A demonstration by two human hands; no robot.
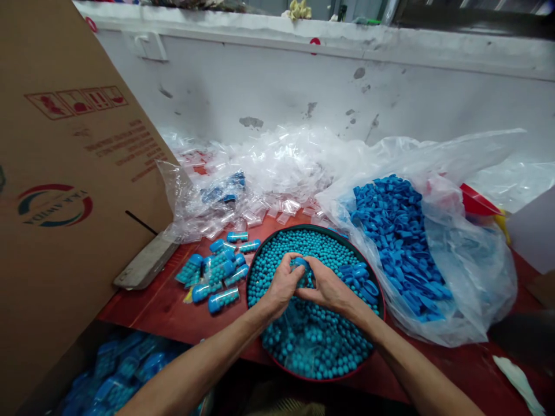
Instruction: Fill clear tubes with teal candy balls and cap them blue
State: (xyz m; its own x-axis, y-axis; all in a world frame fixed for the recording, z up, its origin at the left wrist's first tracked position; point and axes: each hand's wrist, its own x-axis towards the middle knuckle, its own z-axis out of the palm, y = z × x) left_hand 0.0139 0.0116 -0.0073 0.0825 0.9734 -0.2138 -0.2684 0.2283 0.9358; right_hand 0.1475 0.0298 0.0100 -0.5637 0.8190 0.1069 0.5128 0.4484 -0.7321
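Observation:
A round dark bowl [381,300] full of small turquoise balls [321,346] stands on the red table. Both hands meet over its middle. My left hand [281,284] and my right hand [328,287] are closed together on a small clear tube with a blue cap [300,264]; the fingers hide most of it. Several filled, capped tubes [221,271] lie on the table just left of the bowl. A few loose blue caps [359,274] rest on the balls at the bowl's right side.
A clear bag of blue caps [399,242] lies right of the bowl. Heaped empty clear tubes [277,173] fill the back against a white wall. A big cardboard box [65,173] stands at left; below it a box holds filled tubes [117,370].

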